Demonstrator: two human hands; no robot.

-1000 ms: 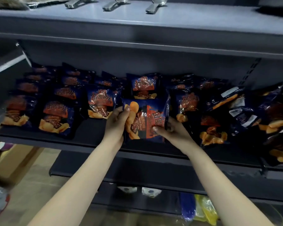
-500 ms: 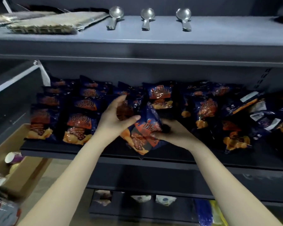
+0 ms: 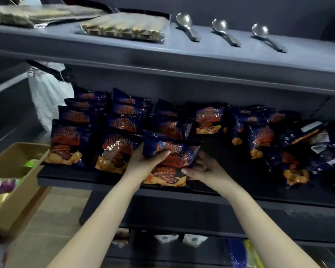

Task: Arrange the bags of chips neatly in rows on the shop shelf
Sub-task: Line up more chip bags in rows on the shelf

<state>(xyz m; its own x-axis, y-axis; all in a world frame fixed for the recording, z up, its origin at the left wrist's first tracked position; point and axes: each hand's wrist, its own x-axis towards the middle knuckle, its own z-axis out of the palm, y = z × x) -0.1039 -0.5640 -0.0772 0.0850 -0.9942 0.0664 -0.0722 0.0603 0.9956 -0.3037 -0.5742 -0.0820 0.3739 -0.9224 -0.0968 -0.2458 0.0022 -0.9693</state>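
Lengthwise front-to-back, chip bag (image 3: 182, 150), top rearward.

Front chip bag (image 3: 179, 152) reads "Barbecue Flavor" (other print blurred)

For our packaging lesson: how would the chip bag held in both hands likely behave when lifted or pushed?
The chip bag looks puffed and wrinkles under the thumb of the left hand: probably light and floppy. Its glossy film likely slides easily on the shelf. The right hand also grips its corner, so it may tip over unsupported.
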